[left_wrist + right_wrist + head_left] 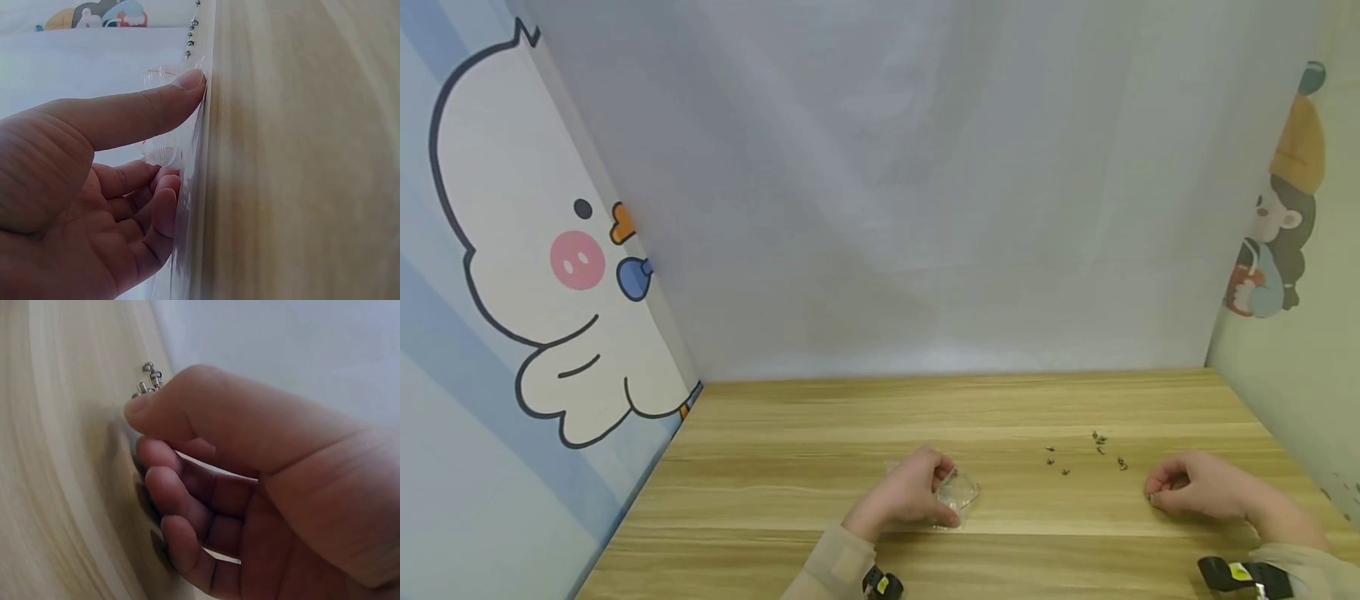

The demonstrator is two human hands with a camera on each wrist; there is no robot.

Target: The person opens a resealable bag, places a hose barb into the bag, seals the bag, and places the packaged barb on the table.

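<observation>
On the table my left hand [913, 492] holds a clear plastic zip bag [958, 492], thumb on the near side and fingers on the far side. The bag [161, 150] bulges between thumb and fingers in the left wrist view. To the right, my right hand [1198, 492] pinches a tiny metal screw [1148, 497] between thumb and index finger, mostly hidden by the fingertips. Several small metal screws [1101, 439] lie scattered between the hands. Past the right thumb, shiny screws [152, 374] show in the right wrist view.
The wood-grain table [760, 467] runs back to a pale grey curtain [887, 208]. At the left stands a wall panel with a cartoon bird [512, 208]; the right panel bears a cartoon figure [1277, 225].
</observation>
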